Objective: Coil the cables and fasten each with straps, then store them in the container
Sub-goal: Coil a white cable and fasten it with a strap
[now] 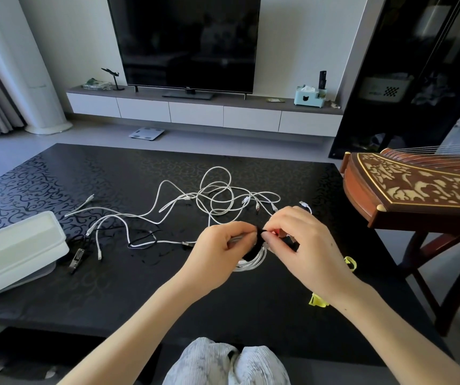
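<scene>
Above the black table (112, 295), my left hand (217, 254) grips a coiled white cable (254, 261). My right hand (304, 245) pinches a black strap (259, 237) wrapped around that coil. Several loose white cables (215, 195) lie tangled on the table beyond my hands. A black cable (142, 241) lies to the left of them. The white container (15, 251) sits at the table's left edge. Two yellow straps (350, 263) (317, 300) lie on the table by my right wrist.
A wooden zither (417, 190) on a stand juts in at the right, close to the table's corner. A small dark clip-like item (76, 258) lies beside the container. Beyond the table are the floor, a TV and a low cabinet.
</scene>
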A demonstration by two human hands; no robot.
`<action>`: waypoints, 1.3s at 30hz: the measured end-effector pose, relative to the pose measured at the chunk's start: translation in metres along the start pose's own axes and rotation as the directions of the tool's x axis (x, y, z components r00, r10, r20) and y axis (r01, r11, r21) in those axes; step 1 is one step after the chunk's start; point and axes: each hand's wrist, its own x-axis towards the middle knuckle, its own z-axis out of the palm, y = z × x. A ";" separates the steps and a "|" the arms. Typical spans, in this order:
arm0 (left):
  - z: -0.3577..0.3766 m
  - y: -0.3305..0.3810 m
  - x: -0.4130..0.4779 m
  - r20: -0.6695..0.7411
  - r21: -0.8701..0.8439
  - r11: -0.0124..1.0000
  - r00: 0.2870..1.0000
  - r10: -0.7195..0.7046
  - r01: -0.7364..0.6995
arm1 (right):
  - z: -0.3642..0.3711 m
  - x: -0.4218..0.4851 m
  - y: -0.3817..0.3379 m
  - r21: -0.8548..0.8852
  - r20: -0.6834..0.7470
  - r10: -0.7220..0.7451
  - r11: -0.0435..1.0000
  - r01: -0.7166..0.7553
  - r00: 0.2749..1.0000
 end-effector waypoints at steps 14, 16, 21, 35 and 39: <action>0.005 -0.009 -0.019 0.178 -0.147 0.988 0.984 -0.022 0.049 | -0.021 0.022 0.002 0.489 0.149 0.565 0.671 -0.557 0.812; 0.002 -0.009 -0.020 0.152 -0.234 0.970 0.988 -0.036 0.071 | -0.019 0.022 0.003 0.601 0.177 0.673 0.503 -0.621 0.718; 0.006 0.004 -0.017 0.059 -0.282 0.954 0.994 -0.088 0.101 | -0.026 0.021 -0.012 0.581 0.003 0.683 0.594 -0.557 0.731; 0.026 0.007 -0.007 -0.167 -0.249 0.952 0.960 -0.226 0.181 | 0.021 -0.024 -0.027 0.386 -0.083 0.505 0.811 -0.440 0.859; 0.034 0.016 -0.008 -0.110 -0.462 0.829 0.907 -0.406 0.315 | 0.037 -0.023 -0.027 0.134 -0.375 0.377 0.926 -0.353 0.847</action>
